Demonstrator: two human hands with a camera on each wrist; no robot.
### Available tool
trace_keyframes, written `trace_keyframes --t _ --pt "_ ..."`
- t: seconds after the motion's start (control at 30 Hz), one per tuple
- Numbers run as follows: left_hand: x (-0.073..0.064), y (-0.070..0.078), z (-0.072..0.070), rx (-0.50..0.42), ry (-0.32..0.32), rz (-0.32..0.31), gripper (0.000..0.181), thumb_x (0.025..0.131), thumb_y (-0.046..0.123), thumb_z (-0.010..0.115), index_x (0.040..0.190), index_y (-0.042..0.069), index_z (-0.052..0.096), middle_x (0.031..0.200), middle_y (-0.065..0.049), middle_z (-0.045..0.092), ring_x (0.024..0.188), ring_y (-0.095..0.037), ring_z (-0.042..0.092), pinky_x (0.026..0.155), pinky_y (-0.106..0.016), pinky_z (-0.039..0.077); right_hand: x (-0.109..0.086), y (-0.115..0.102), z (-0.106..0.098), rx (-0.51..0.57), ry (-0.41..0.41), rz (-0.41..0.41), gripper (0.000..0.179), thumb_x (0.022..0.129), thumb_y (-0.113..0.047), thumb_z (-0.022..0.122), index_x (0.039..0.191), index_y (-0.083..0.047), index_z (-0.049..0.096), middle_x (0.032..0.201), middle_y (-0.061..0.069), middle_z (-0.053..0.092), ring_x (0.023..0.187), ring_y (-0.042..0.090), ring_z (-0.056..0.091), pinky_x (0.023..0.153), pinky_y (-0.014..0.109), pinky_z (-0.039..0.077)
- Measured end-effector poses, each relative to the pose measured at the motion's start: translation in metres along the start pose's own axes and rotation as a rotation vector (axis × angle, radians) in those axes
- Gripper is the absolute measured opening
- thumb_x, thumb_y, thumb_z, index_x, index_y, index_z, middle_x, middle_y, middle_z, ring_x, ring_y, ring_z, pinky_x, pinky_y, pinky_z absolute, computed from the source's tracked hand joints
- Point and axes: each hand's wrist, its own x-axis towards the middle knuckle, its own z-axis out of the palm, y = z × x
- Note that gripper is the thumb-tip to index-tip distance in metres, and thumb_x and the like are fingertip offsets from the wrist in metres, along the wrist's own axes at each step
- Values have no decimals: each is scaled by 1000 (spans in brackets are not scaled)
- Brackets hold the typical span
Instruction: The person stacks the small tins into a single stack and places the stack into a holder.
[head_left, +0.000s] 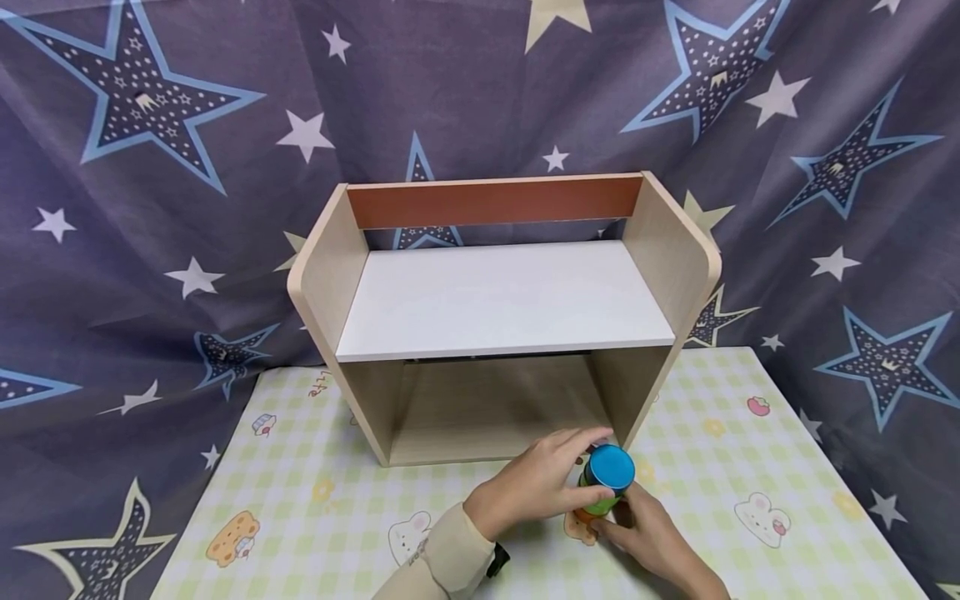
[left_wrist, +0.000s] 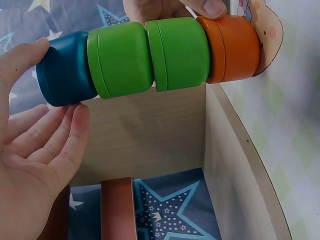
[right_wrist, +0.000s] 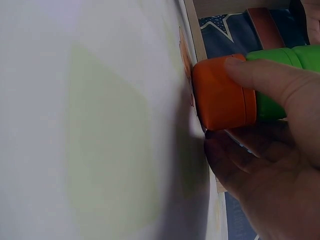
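A stack of small round jars stands on the tablecloth in front of the shelf unit, with a seam running round each jar. From the top come a blue jar (left_wrist: 67,70), a green jar (left_wrist: 120,60), a second green jar (left_wrist: 181,54) and an orange jar (left_wrist: 236,52) at the base. My left hand (head_left: 536,487) holds the blue jar between thumb and fingers. Down at the base, my right hand (head_left: 652,537) has its thumb against the orange jar, fingers round the other side. Seen from the head, the blue top hides much of the lower stack.
Just behind the stack is a wooden shelf unit (head_left: 678,242) with a white upper shelf (head_left: 502,300) and a lower compartment (head_left: 495,408). A checked tablecloth (head_left: 750,467) with cartoon prints covers the table. Behind hangs a dark curtain (head_left: 465,92) patterned with stars.
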Motion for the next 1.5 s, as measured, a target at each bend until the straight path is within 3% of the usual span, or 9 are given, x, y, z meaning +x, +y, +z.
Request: trace_keyframes --t 0.27,0.63,1.03,1.27,1.5 --pt "0 -1 1 -27 -2 3 71 85 43 62 143 21 28 134 0 44 114 -5 47 92 -14 40 1 -1 0 -10 -7 4 61 82 -26 72 133 -31 39 99 -10 54 68 16 50 55 24 43" --pt "-8 -4 2 -60 3 -42 73 84 46 62 144 21 27 135 3 43 112 -7 49 91 -16 41 0 -1 1 -46 13 35 58 79 -29 74 128 -29 44 114 -11 55 86 13 54 66 26 47" --pt "-28 -17 8 -120 33 -143 72 82 43 66 142 24 30 126 8 48 102 -2 52 80 -12 46 2 -3 2 -63 34 73 56 76 -28 77 125 -25 48 110 -10 56 87 11 54 70 28 48" --pt "-38 -22 18 -126 59 -146 70 83 41 66 141 22 32 125 3 51 101 -2 52 78 -15 48 1 -3 2 -51 40 71 56 75 -26 78 123 -23 49 108 -11 56 94 10 56 74 30 51" --pt "-43 -26 26 -128 73 -141 68 83 39 67 140 21 33 121 4 52 98 -3 55 78 -14 48 1 -4 2 -59 50 64 56 75 -30 77 123 -27 49 107 -12 56 86 11 54 69 28 49"
